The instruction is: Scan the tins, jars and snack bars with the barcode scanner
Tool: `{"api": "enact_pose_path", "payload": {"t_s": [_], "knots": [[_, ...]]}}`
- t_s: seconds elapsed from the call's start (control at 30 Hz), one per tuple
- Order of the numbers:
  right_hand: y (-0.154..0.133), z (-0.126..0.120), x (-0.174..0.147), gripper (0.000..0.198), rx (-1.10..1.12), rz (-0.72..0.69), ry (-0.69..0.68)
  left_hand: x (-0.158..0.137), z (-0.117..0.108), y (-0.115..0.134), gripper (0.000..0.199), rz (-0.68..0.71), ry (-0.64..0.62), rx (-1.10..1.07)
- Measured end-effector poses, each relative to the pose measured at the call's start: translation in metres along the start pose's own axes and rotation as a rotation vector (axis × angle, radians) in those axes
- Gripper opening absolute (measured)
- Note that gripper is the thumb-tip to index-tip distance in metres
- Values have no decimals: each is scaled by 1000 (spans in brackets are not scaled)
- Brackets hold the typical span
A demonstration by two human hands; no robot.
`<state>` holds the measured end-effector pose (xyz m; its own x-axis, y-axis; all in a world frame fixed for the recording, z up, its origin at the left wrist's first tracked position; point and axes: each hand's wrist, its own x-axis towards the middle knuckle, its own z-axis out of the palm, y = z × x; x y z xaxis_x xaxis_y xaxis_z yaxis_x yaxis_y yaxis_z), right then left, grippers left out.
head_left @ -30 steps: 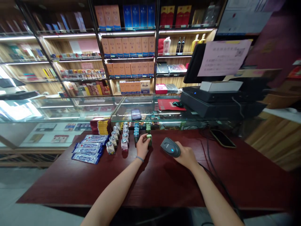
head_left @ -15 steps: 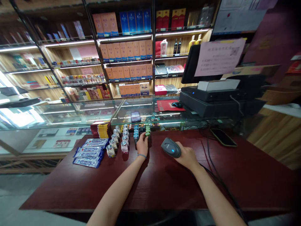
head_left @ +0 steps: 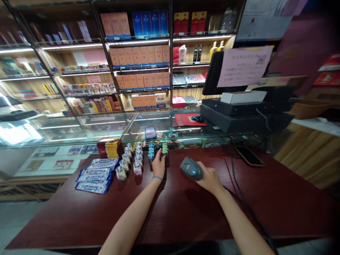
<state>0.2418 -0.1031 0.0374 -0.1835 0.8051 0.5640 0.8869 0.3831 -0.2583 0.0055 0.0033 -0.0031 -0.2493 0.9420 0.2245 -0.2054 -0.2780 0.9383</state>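
Observation:
My right hand (head_left: 210,179) is wrapped round the handle of a dark grey barcode scanner (head_left: 190,168) with a blue light on its top. Its head points left, held over the dark red table (head_left: 170,209). My left hand (head_left: 158,165) reaches to the front of a row of small green-capped containers (head_left: 164,149), index finger and thumb apart beside the nearest one; the other fingertips are hidden. Just left of it stands a row of blue-capped containers (head_left: 151,153). Further left are two rows of silver-lidded jars (head_left: 137,166) with pale contents.
Blue-and-white packets (head_left: 94,176) lie overlapped at the left, with red and yellow packets (head_left: 109,148) behind. A phone (head_left: 249,156) and the scanner's black cable (head_left: 237,187) lie at right. A glass counter (head_left: 127,124) and a monitor (head_left: 214,76) stand beyond.
My left hand has drawn slightly back from the nearest green-capped container, and its finger and thumb look further apart. The scanner stays in my right hand. The camera view has shifted slightly.

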Motion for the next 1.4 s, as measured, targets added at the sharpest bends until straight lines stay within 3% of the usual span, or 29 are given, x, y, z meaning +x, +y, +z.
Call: {"api": "enact_pose_path", "payload": {"t_s": [0.23,0.37,0.53,0.73,0.9,1.13,1.4], "knots": [[9,-10,1,31,-94,83,77,-20,6,28,36,246,-75,115],[22,-29,3,29,-208,216,151,-29,27,33,29,343,-236,184],[41,-52,-1,25,-292,437,157,-23,88,17,36,358,-414,236],[60,-63,-7,33,-293,607,190,-6,168,-25,43,334,-429,245],[64,-66,-8,40,-270,707,204,9,212,-56,47,347,-449,405],[64,-65,-7,39,-237,740,165,17,230,-78,52,415,-501,562],[67,-62,-9,39,-258,709,211,16,230,-72,37,485,-493,517]]}}
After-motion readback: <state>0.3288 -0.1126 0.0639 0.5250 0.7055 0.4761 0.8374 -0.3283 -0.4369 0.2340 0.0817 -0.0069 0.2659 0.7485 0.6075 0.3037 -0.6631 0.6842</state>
